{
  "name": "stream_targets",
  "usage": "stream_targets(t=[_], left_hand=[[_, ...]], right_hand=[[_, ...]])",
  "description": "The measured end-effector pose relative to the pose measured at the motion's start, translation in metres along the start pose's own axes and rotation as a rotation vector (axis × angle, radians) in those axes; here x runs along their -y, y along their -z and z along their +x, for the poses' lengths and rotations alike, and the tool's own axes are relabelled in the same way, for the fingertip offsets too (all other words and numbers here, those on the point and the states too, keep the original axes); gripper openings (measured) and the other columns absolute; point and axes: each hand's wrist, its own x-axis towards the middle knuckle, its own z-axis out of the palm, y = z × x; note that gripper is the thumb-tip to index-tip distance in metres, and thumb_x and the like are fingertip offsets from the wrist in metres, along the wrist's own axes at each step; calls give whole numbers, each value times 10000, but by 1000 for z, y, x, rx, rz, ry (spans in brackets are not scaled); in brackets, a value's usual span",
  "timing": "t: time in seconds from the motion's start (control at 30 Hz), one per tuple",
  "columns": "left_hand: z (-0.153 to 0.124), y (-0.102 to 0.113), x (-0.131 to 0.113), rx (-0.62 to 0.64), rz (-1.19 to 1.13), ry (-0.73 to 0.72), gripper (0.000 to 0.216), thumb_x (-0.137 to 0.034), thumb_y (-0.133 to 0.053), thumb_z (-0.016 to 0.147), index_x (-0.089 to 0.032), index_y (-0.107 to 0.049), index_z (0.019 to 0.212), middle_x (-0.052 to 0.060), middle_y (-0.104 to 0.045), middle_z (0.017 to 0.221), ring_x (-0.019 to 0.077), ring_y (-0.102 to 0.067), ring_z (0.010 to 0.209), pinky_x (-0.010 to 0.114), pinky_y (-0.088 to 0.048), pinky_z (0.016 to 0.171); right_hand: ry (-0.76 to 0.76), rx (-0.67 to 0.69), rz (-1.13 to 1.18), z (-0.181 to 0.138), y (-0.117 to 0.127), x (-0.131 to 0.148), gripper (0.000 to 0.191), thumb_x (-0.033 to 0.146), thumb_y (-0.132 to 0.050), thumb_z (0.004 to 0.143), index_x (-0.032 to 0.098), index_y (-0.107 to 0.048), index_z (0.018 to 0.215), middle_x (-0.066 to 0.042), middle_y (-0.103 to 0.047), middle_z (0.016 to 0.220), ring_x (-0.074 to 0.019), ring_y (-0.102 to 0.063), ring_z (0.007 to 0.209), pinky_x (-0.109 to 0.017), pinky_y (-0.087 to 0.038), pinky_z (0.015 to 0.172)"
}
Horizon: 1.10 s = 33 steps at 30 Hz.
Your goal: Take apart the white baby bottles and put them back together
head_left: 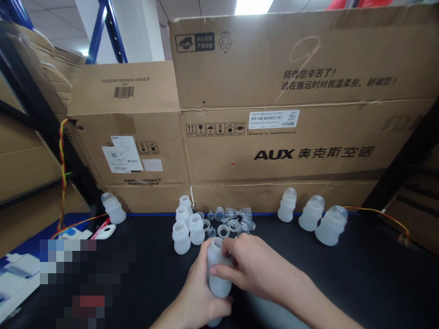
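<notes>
A translucent white baby bottle [220,287] without a cap stands nearly upright in my left hand [197,297], whose fingers wrap round its left side and base. My right hand [252,260] grips the same bottle from the right, thumb across its front and curled fingers at the open rim. Whether those fingers also hold a small part is hidden. Beyond my hands lie loose clear rings [223,231], small nipples [212,232] and clear caps [245,213]. Several open bottle bodies [181,237] stand just left of these parts.
Three capped bottles [331,225] stand at the back right; another capped bottle [113,208] is at the back left. Large cardboard panels [274,151] wall off the black table's [144,274] rear. White power strips [20,283] and red-yellow wires [62,160] lie left.
</notes>
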Motion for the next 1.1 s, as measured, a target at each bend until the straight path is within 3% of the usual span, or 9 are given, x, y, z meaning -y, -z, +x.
stream_targets(t=[0.13,0.27,0.4,0.53,0.67,0.8,0.97,1.03,1.1], left_hand=[[1,0,0,-17,-24,1,933,-23,-705,543,-286,-362,1369,-5,-650,1118,204,-644,969,308,-529,828],[1,-2,-1,-4,-68,-5,939,-38,-709,541,-282,-352,1374,-1,-641,1118,200,-637,947,318,-533,820],[2,-1,-5,8,-52,-17,923,-39,-714,531,-279,-374,1355,5,-627,1124,203,-614,966,323,-511,833],[2,3,-11,158,-105,-60,848,-82,-746,531,-260,-448,1305,24,-585,1166,237,-578,1054,348,-494,894],[1,9,-11,292,-124,-141,752,-257,-836,575,-222,-525,1258,65,-538,1233,305,-525,1174,439,-447,1047],[1,17,-5,393,-77,-89,871,-353,-865,593,-213,-491,1367,98,-528,1299,345,-507,1227,507,-424,1097],[2,21,-1,477,-135,-69,1085,-430,-947,518,-221,-433,1451,104,-489,1407,382,-456,1338,561,-321,1204],[2,19,-3,449,-176,-53,1056,-416,-936,533,-238,-434,1444,97,-486,1413,377,-447,1355,577,-296,1218],[1,15,-6,425,-195,-77,933,-391,-891,578,-237,-473,1397,91,-499,1388,365,-458,1348,579,-302,1216]], right_hand=[[-7,90,140,-2,5,-7,270,445,-717,875,233,-690,1041,-2,-658,826,-132,-567,690,-231,-318,604],[75,140,153,-6,15,-11,346,252,-733,811,268,-668,1151,-13,-662,996,-165,-601,890,-231,-388,738],[124,151,135,-8,22,-12,414,207,-755,802,278,-669,1200,-4,-668,988,-167,-599,920,-231,-396,775],[258,173,198,-10,29,-9,420,172,-759,800,327,-706,1186,42,-698,967,-129,-601,863,-211,-400,765],[337,201,300,-12,32,-7,465,129,-750,766,323,-716,1187,54,-718,1093,-133,-629,965,-211,-425,875],[351,215,315,-9,28,-8,533,116,-779,643,256,-712,1153,20,-698,1071,-157,-613,936,-223,-454,843],[339,113,345,-7,34,-11,256,84,-630,809,217,-760,985,4,-650,934,-124,-591,834,-210,-458,781],[309,107,348,-10,37,-10,215,141,-650,853,220,-762,1019,-14,-661,985,-142,-606,879,-226,-465,805],[249,142,312,-14,38,-6,270,312,-737,873,251,-744,1136,-21,-677,1041,-168,-615,910,-243,-461,805]])
